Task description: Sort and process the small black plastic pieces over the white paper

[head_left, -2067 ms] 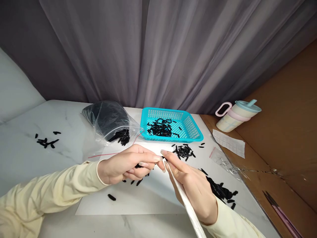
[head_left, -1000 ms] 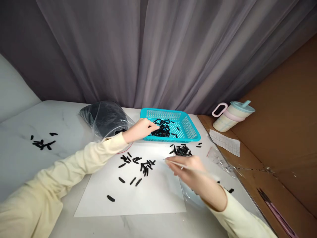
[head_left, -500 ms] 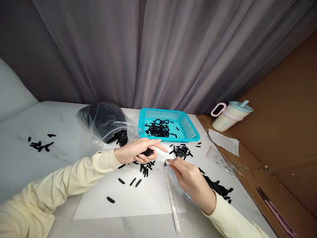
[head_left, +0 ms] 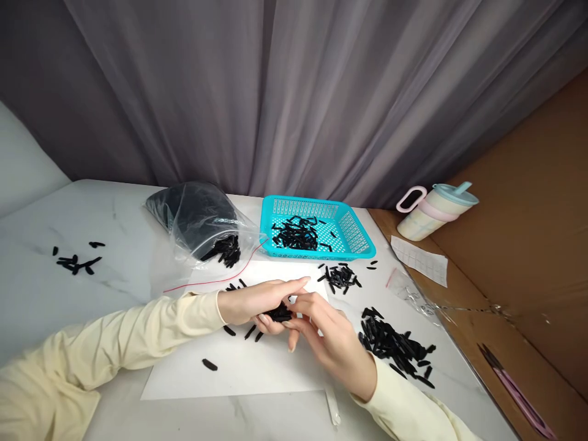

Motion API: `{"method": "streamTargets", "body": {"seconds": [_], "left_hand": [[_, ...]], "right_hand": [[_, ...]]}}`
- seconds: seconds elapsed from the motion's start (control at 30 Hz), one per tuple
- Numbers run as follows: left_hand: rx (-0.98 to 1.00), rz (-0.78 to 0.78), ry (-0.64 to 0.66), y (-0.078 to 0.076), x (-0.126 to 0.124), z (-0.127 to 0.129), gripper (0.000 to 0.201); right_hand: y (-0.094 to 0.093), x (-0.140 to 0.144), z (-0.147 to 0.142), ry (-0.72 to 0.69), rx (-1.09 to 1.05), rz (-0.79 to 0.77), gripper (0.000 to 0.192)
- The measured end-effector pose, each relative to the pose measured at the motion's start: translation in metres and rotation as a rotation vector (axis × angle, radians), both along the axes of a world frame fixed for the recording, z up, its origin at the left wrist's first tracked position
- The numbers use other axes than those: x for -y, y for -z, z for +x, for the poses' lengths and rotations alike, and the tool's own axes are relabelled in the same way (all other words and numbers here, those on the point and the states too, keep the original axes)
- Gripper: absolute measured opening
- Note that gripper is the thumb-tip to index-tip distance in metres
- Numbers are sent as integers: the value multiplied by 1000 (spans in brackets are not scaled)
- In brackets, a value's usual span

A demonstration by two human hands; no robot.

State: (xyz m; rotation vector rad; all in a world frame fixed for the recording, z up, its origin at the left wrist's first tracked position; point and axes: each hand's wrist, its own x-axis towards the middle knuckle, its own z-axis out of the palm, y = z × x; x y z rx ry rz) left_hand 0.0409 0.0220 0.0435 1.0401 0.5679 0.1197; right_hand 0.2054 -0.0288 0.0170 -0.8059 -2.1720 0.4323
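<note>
My left hand (head_left: pixel 255 300) is curled around a small bunch of short black strips (head_left: pixel 279 314), thumb side up, above a white sheet of paper (head_left: pixel 202 386). Against that bunch, my right hand (head_left: pixel 335 346) has its thumb and fingers bent together at the strips' right end. Whatever lies between its fingertips is hidden. A few loose black strips lie on the paper under and left of my hands, one strip (head_left: pixel 210 364) apart from the others. To the right of my right hand is a large heap of black strips (head_left: pixel 395 343).
Behind my hands stand a turquoise basket (head_left: pixel 362 250) with black strips and a clear bag (head_left: pixel 193 214) of them. A smaller pile (head_left: pixel 340 277) lies before the basket. A narrow white wrapped stick (head_left: pixel 332 407), scissors (head_left: pixel 514 389) and a tumbler (head_left: pixel 425 217) are at the right.
My right hand has moved left to the strips in my left hand, leaving the white wrapped stick. My left hand has come slightly nearer. The right-hand heap shows more fully.
</note>
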Motion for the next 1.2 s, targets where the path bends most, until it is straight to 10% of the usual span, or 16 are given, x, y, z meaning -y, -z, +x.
{"method": "streamTargets", "body": {"seconds": [0.37, 0.8, 1.2], "left_hand": [[21, -9, 26, 31, 0, -9, 51], [57, -49, 3, 41, -5, -13, 26], [42, -114, 20, 43, -8, -17, 42]], "right_hand": [[30, -1, -4, 58, 26, 308, 8], [34, 3, 0, 129, -33, 240, 12], [33, 3, 2, 247, -152, 178, 10]]}}
